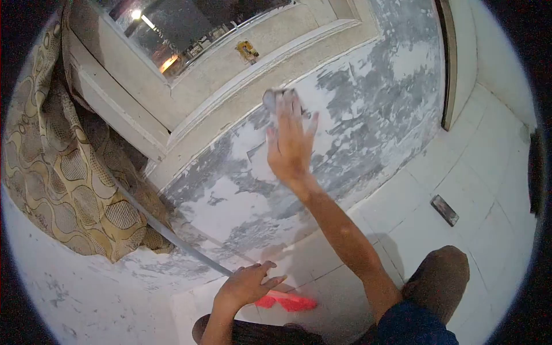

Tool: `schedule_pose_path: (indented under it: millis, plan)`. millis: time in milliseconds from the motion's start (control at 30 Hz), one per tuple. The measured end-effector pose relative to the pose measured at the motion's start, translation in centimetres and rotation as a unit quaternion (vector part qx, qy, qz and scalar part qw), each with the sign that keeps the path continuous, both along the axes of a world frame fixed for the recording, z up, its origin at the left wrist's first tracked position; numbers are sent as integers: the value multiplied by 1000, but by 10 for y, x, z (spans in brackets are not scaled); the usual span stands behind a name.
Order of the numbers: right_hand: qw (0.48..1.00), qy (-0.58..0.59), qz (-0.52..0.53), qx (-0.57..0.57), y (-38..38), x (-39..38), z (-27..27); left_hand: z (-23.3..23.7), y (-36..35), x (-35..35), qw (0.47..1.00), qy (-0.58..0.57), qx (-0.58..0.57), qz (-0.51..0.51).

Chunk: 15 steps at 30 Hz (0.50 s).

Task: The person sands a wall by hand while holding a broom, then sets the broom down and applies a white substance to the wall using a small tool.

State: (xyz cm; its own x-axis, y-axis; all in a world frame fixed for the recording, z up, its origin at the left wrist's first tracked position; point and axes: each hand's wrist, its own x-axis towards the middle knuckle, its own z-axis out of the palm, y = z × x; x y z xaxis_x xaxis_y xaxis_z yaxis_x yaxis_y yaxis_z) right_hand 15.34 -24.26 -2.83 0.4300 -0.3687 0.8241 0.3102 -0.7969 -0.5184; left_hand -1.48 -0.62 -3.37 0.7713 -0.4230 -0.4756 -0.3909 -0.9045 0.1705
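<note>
r hand point(293, 144) gripping grey pad point(269, 99) vs. patchy wall point(374, 118) | l hand point(242, 286) loosely spread | prob. best w/ light, even pressure

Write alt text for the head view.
A right hand presses a grey pad to a patchy grey-and-white wall below a window. The left hand is beside a grey pole, near what looks like a red broom head. A patterned curtain hangs at left; a dark block lies on the floor at right.

No readable text, label, brand, number or sign anywhere in view
</note>
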Motion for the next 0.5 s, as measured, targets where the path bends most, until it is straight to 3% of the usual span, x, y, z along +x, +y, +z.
schedule_pose_path:
  millis: [67, 133, 200, 333, 400, 500]
  plan:
    - [997, -52, -38, 37, 7, 2, 13, 9, -6, -6, 1000, -6, -1, -5]
    - [999, -36, 2, 16, 30, -12, 4, 14, -13, -7, 998, 55, -24, 4]
    - [993, 3, 104, -61, 55, -18, -20, 3, -11, -3, 999, 44, -11, -6]
    - [991, 85, 105, -26, 39, -15, -57, -11, 3, 1, 1000, 4, -16, -19]
    - [997, -13, -33, 69, 8, 5, -57, -1, 5, -3, 1000, 12, -14, -6]
    - [984, -114, 1, 136, -36, 20, -14, 10, 0, -9, 1000, 21, -16, 2]
